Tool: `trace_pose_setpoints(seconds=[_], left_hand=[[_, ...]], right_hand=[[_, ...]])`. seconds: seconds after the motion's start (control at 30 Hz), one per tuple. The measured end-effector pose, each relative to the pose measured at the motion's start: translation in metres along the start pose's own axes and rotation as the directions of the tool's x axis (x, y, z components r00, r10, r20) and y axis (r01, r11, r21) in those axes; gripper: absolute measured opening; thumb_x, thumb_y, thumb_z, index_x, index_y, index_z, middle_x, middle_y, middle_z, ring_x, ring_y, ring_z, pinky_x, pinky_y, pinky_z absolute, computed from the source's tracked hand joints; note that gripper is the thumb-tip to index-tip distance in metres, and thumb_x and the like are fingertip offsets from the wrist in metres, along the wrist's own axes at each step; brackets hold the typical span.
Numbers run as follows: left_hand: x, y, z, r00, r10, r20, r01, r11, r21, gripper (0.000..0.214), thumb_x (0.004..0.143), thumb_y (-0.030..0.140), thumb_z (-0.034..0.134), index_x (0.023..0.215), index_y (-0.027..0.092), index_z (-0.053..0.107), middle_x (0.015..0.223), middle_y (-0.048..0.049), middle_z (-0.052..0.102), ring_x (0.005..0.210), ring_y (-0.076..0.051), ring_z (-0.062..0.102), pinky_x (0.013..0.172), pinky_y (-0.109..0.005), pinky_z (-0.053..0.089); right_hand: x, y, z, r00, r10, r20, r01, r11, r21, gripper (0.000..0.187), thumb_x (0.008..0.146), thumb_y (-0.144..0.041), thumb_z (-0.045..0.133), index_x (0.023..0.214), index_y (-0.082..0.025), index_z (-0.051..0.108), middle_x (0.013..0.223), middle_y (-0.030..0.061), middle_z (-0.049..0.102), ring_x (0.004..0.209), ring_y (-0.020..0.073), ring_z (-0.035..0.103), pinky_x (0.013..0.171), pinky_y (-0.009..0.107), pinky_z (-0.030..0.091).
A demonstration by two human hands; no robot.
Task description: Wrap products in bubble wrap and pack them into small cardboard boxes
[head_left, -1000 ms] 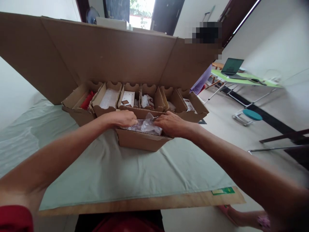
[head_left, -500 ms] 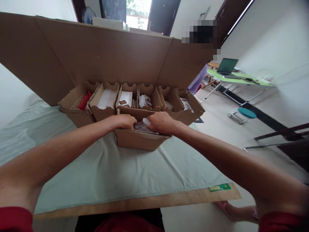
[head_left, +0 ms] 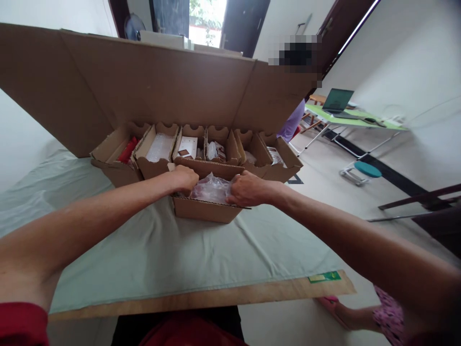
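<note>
A small cardboard box (head_left: pixel 205 211) stands open on the cloth in front of me, with clear bubble wrap (head_left: pixel 212 189) bunched up in its mouth. My left hand (head_left: pixel 185 180) is closed at the left side of the box, gripping the wrap there. On the opposite side, my right hand (head_left: pixel 248 189) is closed on the wrap's right end, over the box's rim. Whatever lies under the plastic is hard to make out. Right behind is a row of open cardboard bins (head_left: pixel 153 168) holding wrapped goods, a white printed box (head_left: pixel 188 147) and a red packet (head_left: pixel 127 150).
A tall cardboard panel (head_left: pixel 158 81) rises behind the bins. Pale green cloth (head_left: pixel 144 264) covers the table, whose wooden edge (head_left: pixel 252 295) faces me. Loose plastic (head_left: pixel 27 209) lies at the left. A person in purple (head_left: pixel 293 120) is behind the panel, near a green table (head_left: pixel 389 125) with a laptop (head_left: pixel 336 102).
Both hands have moved apart toward the box's sides. The bubble wrap between them is pulled up and spread wider, showing more above the box's rim.
</note>
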State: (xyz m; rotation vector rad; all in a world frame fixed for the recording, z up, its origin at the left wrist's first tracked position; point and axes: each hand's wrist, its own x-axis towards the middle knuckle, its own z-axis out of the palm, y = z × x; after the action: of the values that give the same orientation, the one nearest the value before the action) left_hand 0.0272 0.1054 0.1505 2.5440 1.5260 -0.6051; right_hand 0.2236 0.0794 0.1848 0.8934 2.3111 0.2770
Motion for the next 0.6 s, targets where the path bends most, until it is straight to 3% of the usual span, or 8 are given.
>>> trace_pose_setpoints(seconds=[0.07,0.23,0.43,0.5,0.6], left_hand=[[0.0,-0.001,0.0,1.0,0.01,-0.008,-0.01,1.0,-0.03,0.033,0.072,0.018,0.072,0.104,0.021,0.081,0.114,-0.0173,0.077,0.11,-0.036,0.069,0.089,-0.04,0.05],[-0.002,-0.003,0.001,0.997,0.07,0.022,-0.068,0.994,-0.083,0.031,0.074,0.021,0.071,0.104,0.018,0.079,0.11,-0.0169,0.078,0.1,-0.032,0.071,0.079,-0.034,0.051],[-0.003,-0.008,-0.002,0.99,0.138,0.037,-0.131,0.978,-0.163,0.035,0.071,0.023,0.07,0.106,0.02,0.077,0.11,-0.013,0.078,0.091,-0.028,0.07,0.073,-0.032,0.05],[-0.01,-0.017,-0.008,0.985,0.172,-0.027,-0.174,0.969,-0.176,0.041,0.072,0.029,0.07,0.112,0.022,0.075,0.113,-0.0103,0.077,0.09,-0.025,0.07,0.072,-0.03,0.049],[-0.034,-0.037,-0.018,0.95,0.161,-0.268,-0.218,0.956,-0.198,0.044,0.08,0.033,0.061,0.122,0.024,0.071,0.112,-0.0059,0.077,0.092,-0.022,0.068,0.076,-0.028,0.049]], right_hand=[[0.003,0.001,0.001,1.0,0.011,0.022,-0.011,1.0,-0.009,0.034,0.1,-0.028,0.047,0.104,-0.012,0.077,0.106,0.0165,0.076,0.102,0.0261,0.066,0.079,0.035,0.036],[0.016,0.001,0.016,0.992,0.081,-0.094,-0.089,0.993,-0.079,0.025,0.093,-0.015,0.056,0.103,-0.016,0.078,0.1,0.0143,0.077,0.106,0.0268,0.065,0.087,0.038,0.036],[0.029,-0.005,0.011,0.999,0.01,-0.048,-0.013,0.997,-0.07,0.022,0.092,-0.011,0.056,0.098,-0.012,0.077,0.102,0.0166,0.077,0.101,0.0249,0.069,0.084,0.036,0.037],[0.022,-0.003,0.0,1.0,0.001,-0.009,-0.002,0.999,-0.042,0.021,0.091,-0.011,0.058,0.098,-0.012,0.077,0.102,0.017,0.077,0.098,0.0244,0.07,0.08,0.034,0.037],[-0.002,0.009,-0.018,0.998,0.045,0.037,-0.045,0.999,0.0,0.018,0.087,-0.015,0.061,0.093,-0.013,0.078,0.097,0.0148,0.078,0.089,0.0235,0.07,0.07,0.033,0.034]])
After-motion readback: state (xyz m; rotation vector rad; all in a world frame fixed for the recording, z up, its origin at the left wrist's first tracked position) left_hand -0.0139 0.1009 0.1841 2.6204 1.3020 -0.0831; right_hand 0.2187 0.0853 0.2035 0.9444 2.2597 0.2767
